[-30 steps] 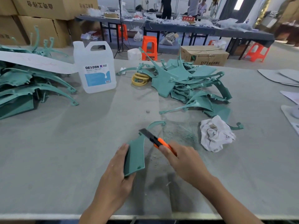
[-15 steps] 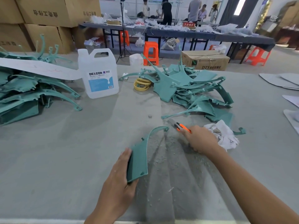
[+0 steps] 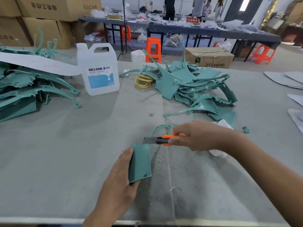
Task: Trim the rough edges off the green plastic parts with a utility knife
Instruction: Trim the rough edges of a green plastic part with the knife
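The part [image 3: 140, 163] sits near the surface's [image 3: 49, 177] front edge, with a heap [image 3: 196, 89] just beyond its far tip. The left hand [image 3: 119, 182] grips its near end. The right hand [image 3: 196, 135] clasps the knife [image 3: 161, 139], blade just over the part.

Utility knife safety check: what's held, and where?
Right hand: utility knife, by its orange handle. Left hand: green plastic part, at its wide end.

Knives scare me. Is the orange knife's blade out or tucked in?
Out: the utility knife shows a grey blade past its orange handle.
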{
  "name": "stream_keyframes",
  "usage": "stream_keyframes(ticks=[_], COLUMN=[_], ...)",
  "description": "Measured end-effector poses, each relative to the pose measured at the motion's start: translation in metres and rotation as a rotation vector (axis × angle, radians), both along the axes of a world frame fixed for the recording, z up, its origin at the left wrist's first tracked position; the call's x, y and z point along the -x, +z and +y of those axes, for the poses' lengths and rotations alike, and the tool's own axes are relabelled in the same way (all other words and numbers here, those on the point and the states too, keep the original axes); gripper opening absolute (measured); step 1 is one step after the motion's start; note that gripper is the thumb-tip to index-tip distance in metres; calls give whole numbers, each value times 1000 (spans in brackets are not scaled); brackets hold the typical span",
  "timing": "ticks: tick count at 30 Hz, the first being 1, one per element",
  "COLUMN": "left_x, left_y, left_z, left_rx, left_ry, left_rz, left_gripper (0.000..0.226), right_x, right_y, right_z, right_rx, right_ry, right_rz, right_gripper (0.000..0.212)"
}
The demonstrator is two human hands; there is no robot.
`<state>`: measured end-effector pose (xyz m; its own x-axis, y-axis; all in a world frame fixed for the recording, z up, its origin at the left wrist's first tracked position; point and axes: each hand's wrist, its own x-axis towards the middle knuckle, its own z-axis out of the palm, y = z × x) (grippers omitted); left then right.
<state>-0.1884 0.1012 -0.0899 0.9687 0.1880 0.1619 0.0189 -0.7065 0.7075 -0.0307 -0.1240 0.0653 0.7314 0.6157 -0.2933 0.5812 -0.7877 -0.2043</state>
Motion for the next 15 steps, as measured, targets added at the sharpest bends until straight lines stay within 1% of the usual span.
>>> stream_keyframes(ticks=[3, 4, 6, 8, 10, 11, 12, 13, 15], left_x=[-1, -1, -1, 0, 0, 0, 0, -1, -4], left_y=[0, 1, 2, 2, 2, 1, 1, 1, 4], left_z=[0, 0, 1, 1, 1, 2, 2, 3, 2], left_rx=[-2, 4, 24, 43, 46, 44, 44, 50, 74], left_ry=[-14, -13, -6, -7, 0, 13, 27, 48, 91], left_rz=[-1, -2, 0, -2, -3, -5, -8, -13, -36], left_gripper=[87, 86, 86, 87, 86, 86, 85, 82, 74], right_x=[-39, -52, -72, -78, -75, -70, -61, -49, -17], right_y=[-16, -25, -44, -59, -66, -68, -70, -71, -72], right_z=[0, -4, -19, -32, -33, -31, -27, -23, -11], right_rx=[100, 151, 208, 195, 168, 122, 20, -131, -406], right_ry=[-67, -123, -245, -319, -330, -347, -380, -425, -466], right_rz=[-224, -260, -197, -106, -181, -242, -263, -234, -99], right_gripper=[47, 46, 46, 42, 44, 46, 47, 45, 37])
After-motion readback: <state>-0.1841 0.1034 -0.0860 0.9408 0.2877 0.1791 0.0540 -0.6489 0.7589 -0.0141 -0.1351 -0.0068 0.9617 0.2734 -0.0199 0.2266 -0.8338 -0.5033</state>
